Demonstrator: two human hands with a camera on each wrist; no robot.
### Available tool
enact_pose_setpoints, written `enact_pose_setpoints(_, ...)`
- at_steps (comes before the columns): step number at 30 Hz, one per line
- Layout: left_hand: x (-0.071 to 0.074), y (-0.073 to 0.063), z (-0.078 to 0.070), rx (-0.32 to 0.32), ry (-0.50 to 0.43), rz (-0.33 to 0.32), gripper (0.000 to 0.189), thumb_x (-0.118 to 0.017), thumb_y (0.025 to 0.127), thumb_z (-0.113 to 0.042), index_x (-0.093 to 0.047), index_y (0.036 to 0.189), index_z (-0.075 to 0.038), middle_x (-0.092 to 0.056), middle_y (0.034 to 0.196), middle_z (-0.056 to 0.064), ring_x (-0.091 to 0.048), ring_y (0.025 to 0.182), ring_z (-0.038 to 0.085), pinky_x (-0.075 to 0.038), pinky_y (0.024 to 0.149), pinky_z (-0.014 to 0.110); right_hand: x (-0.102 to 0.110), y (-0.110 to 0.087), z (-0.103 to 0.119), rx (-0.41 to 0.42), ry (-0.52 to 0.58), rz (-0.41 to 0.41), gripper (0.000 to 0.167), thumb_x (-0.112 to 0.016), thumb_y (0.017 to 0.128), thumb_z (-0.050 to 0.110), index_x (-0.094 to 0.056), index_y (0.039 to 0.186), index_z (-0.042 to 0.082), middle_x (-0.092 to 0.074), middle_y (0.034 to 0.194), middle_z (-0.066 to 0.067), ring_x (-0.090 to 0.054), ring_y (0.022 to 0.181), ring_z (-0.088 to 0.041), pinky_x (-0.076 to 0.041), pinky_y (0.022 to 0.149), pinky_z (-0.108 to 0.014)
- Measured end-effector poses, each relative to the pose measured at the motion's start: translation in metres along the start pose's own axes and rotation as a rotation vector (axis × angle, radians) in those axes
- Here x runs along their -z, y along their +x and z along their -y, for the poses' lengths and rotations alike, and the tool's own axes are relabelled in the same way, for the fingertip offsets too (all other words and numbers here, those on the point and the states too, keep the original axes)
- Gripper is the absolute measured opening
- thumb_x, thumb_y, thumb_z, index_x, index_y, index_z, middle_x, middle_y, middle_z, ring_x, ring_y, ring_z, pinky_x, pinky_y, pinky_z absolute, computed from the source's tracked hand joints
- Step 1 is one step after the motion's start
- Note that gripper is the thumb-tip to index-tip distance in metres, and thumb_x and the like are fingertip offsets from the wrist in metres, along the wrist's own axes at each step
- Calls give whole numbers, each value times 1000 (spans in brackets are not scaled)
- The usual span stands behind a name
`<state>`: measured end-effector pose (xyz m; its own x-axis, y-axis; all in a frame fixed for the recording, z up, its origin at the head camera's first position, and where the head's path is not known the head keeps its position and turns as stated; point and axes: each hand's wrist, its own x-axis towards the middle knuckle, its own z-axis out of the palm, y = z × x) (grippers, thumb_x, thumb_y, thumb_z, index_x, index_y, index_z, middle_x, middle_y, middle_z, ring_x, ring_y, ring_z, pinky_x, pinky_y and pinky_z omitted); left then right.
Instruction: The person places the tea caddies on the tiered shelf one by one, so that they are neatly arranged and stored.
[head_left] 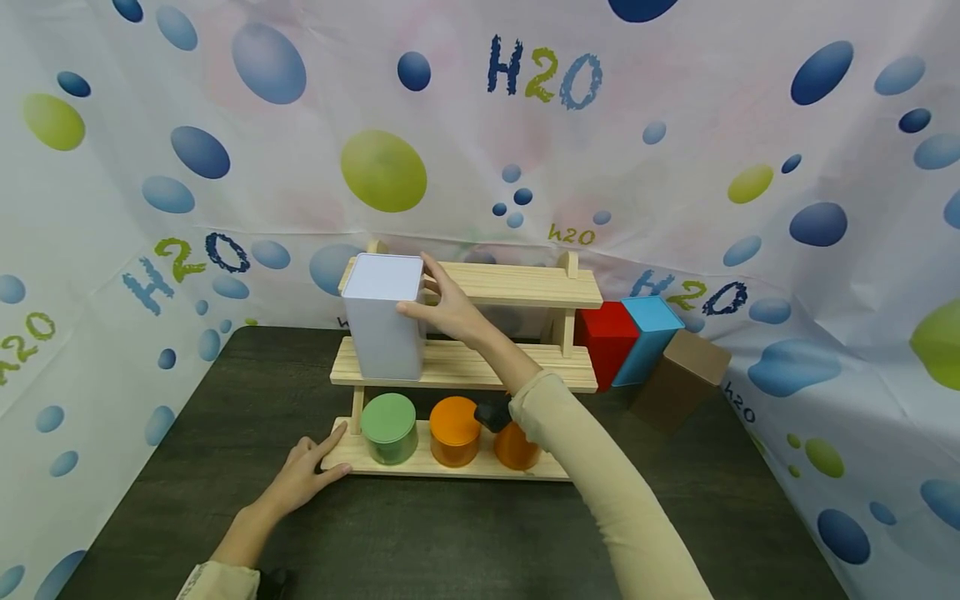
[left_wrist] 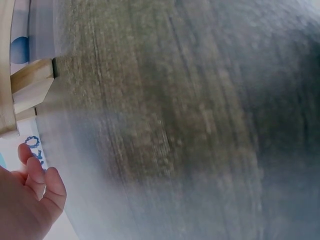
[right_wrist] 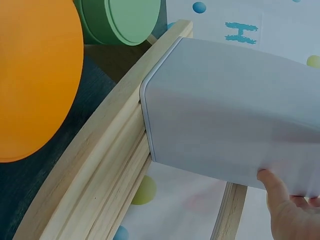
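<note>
A tall white box [head_left: 383, 317] stands at the left end of the middle board of a three-tier wooden shelf [head_left: 517, 285]. My right hand [head_left: 450, 307] holds its right side near the top, the thumb on the front edge and the other fingers farther back. In the right wrist view the thumb presses the box's [right_wrist: 215, 115] side, while the other fingers are partly hidden. My left hand [head_left: 300, 475] grips the left end of the shelf's bottom board, thumb at the front edge. Curled fingers of the left hand [left_wrist: 35, 195] show in the left wrist view.
On the bottom board stand a green round canister [head_left: 388, 429], an orange canister [head_left: 454, 431] and another orange canister [head_left: 516, 448], partly behind the right arm. Right of the shelf are a red box [head_left: 606, 337], a blue box [head_left: 648, 337] and a brown box [head_left: 681, 379].
</note>
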<state>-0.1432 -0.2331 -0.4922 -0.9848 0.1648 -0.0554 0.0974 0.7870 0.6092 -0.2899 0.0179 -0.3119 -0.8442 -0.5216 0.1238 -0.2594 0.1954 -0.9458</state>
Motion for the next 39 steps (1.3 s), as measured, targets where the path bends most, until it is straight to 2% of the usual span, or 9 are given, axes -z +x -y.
enact_pose_setpoints(7, 0, -1, 0, -25, -1, -12, 70, -66, 82, -30, -36, 139, 0, -33, 76, 5, -25, 67, 18, -23, 59, 31, 1, 0, -1, 2, -4, 13, 86, -64, 85, 19, -6, 149, 18, -16, 150, -5, -26, 133, -26, -35, 98, -46)
enact_pose_setpoints(29, -1, -1, -1, -8, 17, -6, 71, -66, 82, -30, -35, 139, 0, -32, 75, 5, -25, 67, 18, -23, 59, 31, 0, -1, -3, 10, -22, 9, 86, -62, 86, 17, -4, 149, 16, -18, 149, -10, -24, 134, -26, -32, 100, -46)
enact_pose_setpoints(39, -1, -1, 0, -19, 9, -11, 70, -66, 82, -29, -36, 138, 1, -34, 75, 6, -26, 66, 18, -24, 59, 30, 2, 0, -3, 17, -4, 18, 85, -62, 86, 15, -4, 149, 15, -22, 147, -13, -26, 133, -28, -29, 102, -46)
